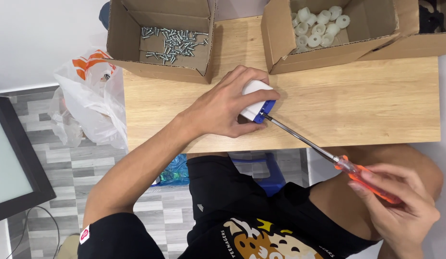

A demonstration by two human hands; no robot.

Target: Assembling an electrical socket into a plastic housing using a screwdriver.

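My left hand point(227, 105) is wrapped over a small white and blue plastic part point(255, 98) and presses it onto the wooden table point(357, 103). My right hand point(400, 206) grips the orange handle of a screwdriver point(328, 156) at the lower right. Its long metal shaft runs up and left, and its tip touches the blue end of the part.
An open cardboard box of loose screws point(167, 41) stands at the back left of the table. A second box with several white plastic pieces point(319, 24) stands at the back right. A plastic bag point(88, 96) hangs off the table's left side.
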